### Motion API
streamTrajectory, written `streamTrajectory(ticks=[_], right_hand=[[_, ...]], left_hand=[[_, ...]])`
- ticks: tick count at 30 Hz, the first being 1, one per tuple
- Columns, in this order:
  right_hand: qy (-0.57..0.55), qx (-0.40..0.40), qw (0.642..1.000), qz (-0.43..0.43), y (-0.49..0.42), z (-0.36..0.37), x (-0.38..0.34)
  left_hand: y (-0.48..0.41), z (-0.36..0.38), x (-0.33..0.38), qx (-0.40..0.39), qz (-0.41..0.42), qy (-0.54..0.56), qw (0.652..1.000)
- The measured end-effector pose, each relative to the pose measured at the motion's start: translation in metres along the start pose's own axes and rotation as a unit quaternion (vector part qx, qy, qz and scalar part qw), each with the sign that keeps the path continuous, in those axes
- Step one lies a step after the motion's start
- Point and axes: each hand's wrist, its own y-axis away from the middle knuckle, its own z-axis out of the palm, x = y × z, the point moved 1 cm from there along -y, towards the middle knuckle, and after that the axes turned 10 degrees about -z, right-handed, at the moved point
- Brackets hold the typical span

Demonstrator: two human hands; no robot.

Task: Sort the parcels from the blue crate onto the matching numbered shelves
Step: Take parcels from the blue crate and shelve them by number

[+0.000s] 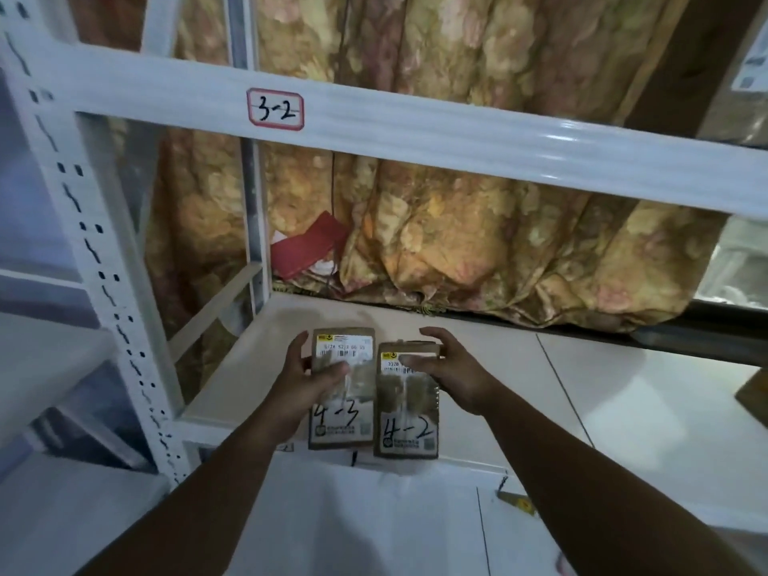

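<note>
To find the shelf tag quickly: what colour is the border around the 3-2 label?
Red, on a white 3-2 label with black handwriting; head view.

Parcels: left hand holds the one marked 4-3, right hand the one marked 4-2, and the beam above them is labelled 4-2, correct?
No. The head view shows the beam label reads 3-2, not 4-2. The left hand does hold the 4-3 parcel and the right hand the 4-2 parcel.

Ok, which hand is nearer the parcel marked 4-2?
Right. The right hand grips the 4-2 parcel at its top end. The left hand is alongside, holding the 4-3 parcel to its left.
</note>
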Motion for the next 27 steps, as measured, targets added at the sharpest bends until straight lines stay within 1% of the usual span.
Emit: streamTrajectory(ticks=[3, 5, 6, 8, 10, 11, 12, 14, 16, 18, 19, 21, 22, 25, 27], right_hand=[[0.007, 0.106, 0.994, -0.003, -0.005, 0.012, 0.011], [0.023, 0.157, 0.987, -0.005, -0.013, 0.021, 0.018], [0.04, 0.176, 0.984, -0.006, -0.018, 0.025, 0.023], [0.107, 0.186, 0.977, 0.01, -0.028, 0.035, 0.037], [0.19, 0.162, 0.968, 0.039, -0.037, 0.047, 0.053], [0.212, 0.143, 0.965, 0.05, -0.039, 0.052, 0.059], [0.217, 0.123, 0.967, 0.058, -0.04, 0.056, 0.065], [0.22, 0.054, 0.971, 0.076, -0.046, 0.062, 0.078], [0.243, -0.008, 0.968, 0.063, -0.048, 0.066, 0.084], [0.289, -0.057, 0.953, 0.063, -0.058, 0.072, 0.092], [0.333, -0.072, 0.938, 0.069, -0.062, 0.075, 0.092], [0.421, -0.068, 0.902, 0.072, -0.068, 0.078, 0.089], [0.446, -0.059, 0.89, 0.076, -0.068, 0.08, 0.088], [0.488, -0.059, 0.866, 0.097, -0.072, 0.082, 0.089], [0.501, -0.065, 0.855, 0.119, -0.077, 0.084, 0.084]], left_hand=[[-0.011, -0.008, -0.005, -0.02, 0.015, 0.032, 0.999], [-0.017, -0.01, -0.012, -0.03, 0.012, 0.045, 0.998], [-0.021, -0.011, -0.015, -0.016, 0.009, 0.048, 0.999], [-0.028, -0.012, -0.019, 0.041, 0.007, 0.008, 0.999], [-0.035, -0.013, -0.029, 0.086, -0.023, -0.096, 0.991], [-0.035, -0.013, -0.032, 0.096, -0.039, -0.128, 0.986], [-0.035, -0.012, -0.035, 0.102, -0.044, -0.153, 0.982], [-0.041, -0.014, -0.047, 0.112, -0.055, -0.196, 0.973], [-0.043, -0.015, -0.052, 0.118, -0.06, -0.228, 0.964], [-0.049, -0.017, -0.052, 0.143, -0.089, -0.251, 0.953], [-0.052, -0.017, -0.049, 0.147, -0.1, -0.294, 0.939], [-0.059, -0.017, -0.043, 0.14, -0.113, -0.409, 0.895], [-0.062, -0.015, -0.04, 0.137, -0.122, -0.437, 0.88], [-0.07, -0.004, -0.034, 0.143, -0.155, -0.46, 0.863], [-0.072, 0.0, -0.036, 0.142, -0.16, -0.472, 0.855]])
